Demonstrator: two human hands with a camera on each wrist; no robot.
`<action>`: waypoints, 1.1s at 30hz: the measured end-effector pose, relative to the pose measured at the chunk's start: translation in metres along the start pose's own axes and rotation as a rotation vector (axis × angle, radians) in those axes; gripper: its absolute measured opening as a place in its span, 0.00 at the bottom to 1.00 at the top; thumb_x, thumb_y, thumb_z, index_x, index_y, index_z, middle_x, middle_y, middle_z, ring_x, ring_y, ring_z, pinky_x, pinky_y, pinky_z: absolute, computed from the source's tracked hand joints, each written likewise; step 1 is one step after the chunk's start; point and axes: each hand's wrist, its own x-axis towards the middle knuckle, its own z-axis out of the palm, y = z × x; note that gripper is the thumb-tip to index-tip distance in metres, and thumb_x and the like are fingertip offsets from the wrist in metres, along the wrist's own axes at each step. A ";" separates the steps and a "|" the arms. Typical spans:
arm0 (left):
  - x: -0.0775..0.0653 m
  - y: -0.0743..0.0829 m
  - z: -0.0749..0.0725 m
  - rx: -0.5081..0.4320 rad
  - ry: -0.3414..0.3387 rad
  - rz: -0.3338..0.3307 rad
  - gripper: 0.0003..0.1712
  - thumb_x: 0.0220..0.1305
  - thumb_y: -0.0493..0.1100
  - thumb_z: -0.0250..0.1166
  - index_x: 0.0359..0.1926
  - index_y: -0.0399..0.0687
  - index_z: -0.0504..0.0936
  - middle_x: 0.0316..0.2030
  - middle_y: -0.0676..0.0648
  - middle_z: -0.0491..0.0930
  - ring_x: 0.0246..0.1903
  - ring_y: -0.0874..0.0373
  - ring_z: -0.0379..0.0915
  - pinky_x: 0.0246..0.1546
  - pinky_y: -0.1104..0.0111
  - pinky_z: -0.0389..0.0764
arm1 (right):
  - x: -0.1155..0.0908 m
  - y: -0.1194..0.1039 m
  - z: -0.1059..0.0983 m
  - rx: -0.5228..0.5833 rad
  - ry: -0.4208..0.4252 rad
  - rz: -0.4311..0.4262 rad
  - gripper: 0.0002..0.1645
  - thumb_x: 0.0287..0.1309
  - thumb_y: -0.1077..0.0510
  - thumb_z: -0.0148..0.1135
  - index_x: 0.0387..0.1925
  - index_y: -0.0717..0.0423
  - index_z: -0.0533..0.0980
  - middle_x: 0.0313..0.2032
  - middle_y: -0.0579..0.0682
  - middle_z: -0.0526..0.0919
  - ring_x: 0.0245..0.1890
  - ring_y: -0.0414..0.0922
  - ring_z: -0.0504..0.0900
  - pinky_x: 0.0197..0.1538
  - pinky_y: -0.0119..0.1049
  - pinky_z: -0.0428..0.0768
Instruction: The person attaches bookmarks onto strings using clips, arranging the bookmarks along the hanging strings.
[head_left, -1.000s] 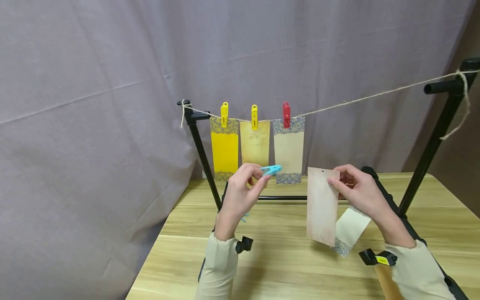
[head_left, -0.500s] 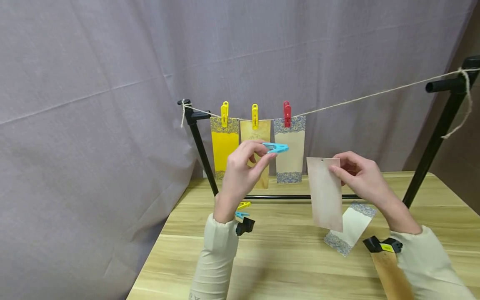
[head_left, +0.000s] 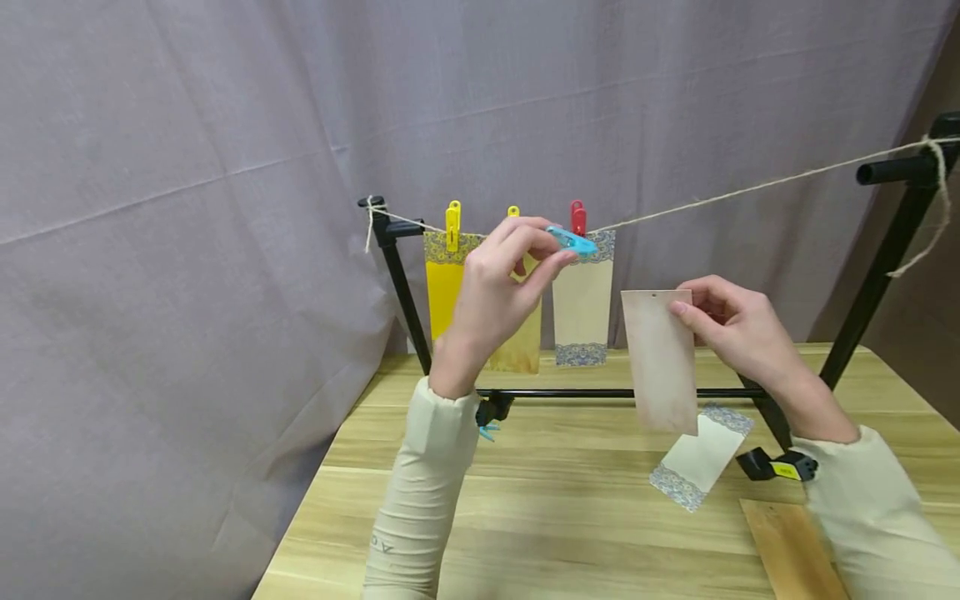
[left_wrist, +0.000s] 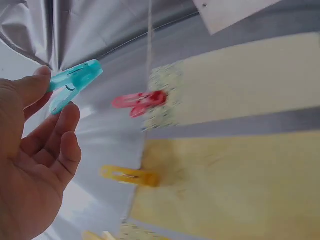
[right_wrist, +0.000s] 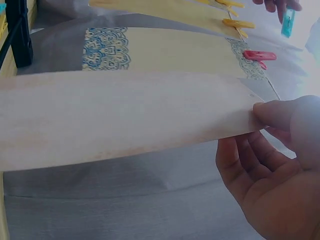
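My left hand (head_left: 506, 287) pinches a light-blue clothespin (head_left: 573, 242) by its handle ends, in front of the hanging cards. In the left wrist view the clothespin (left_wrist: 76, 82) points away from the fingertips. My right hand (head_left: 738, 333) pinches a pale pinkish paper card (head_left: 662, 367) near its upper right corner; the card hangs upright below the twine (head_left: 720, 198), with a small hole at its top. Left of it a cream card with blue lace bands (head_left: 581, 308) hangs from a red clothespin (head_left: 578, 218). A plain tan card (left_wrist: 225, 180) and a yellow card (head_left: 446, 292) hang from yellow clothespins.
The twine runs between black posts (head_left: 873, 283) of a frame, with a crossbar (head_left: 570, 393) low behind the cards. On the wooden table (head_left: 570, 517) lie a blue-banded card (head_left: 702, 457), a brown card (head_left: 795, 550) and another blue clothespin (head_left: 488, 432).
Both hands have risen toward the twine, the left with the clothespin and slightly rightward, the right with the pale card. The left hand now covers part of the yellow and tan cards.
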 end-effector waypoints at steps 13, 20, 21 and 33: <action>0.055 0.006 -0.014 0.074 -0.157 -0.047 0.10 0.63 0.45 0.68 0.32 0.42 0.82 0.37 0.48 0.84 0.37 0.59 0.75 0.39 0.73 0.78 | 0.019 -0.015 -0.011 -0.047 0.001 0.021 0.10 0.64 0.59 0.63 0.46 0.56 0.78 0.29 0.36 0.75 0.26 0.36 0.71 0.25 0.26 0.68; 0.068 0.004 -0.002 0.058 -0.210 -0.046 0.09 0.64 0.45 0.67 0.32 0.44 0.82 0.35 0.51 0.84 0.36 0.62 0.74 0.42 0.77 0.72 | 0.029 -0.017 -0.016 -0.022 0.007 -0.026 0.09 0.64 0.63 0.62 0.45 0.58 0.78 0.27 0.37 0.76 0.22 0.36 0.73 0.26 0.24 0.70; 0.070 0.003 0.000 0.061 -0.213 -0.041 0.09 0.64 0.45 0.67 0.32 0.45 0.83 0.34 0.52 0.84 0.35 0.63 0.74 0.41 0.76 0.72 | 0.030 -0.017 -0.017 -0.022 0.004 -0.027 0.09 0.64 0.62 0.62 0.45 0.58 0.78 0.26 0.38 0.76 0.22 0.37 0.73 0.26 0.23 0.71; 0.095 0.000 0.018 0.131 -0.425 -0.209 0.09 0.68 0.46 0.63 0.33 0.47 0.79 0.30 0.53 0.76 0.30 0.62 0.64 0.33 0.77 0.64 | 0.042 -0.026 -0.025 -0.020 0.002 -0.053 0.11 0.66 0.56 0.60 0.46 0.59 0.76 0.28 0.42 0.75 0.23 0.40 0.73 0.27 0.23 0.72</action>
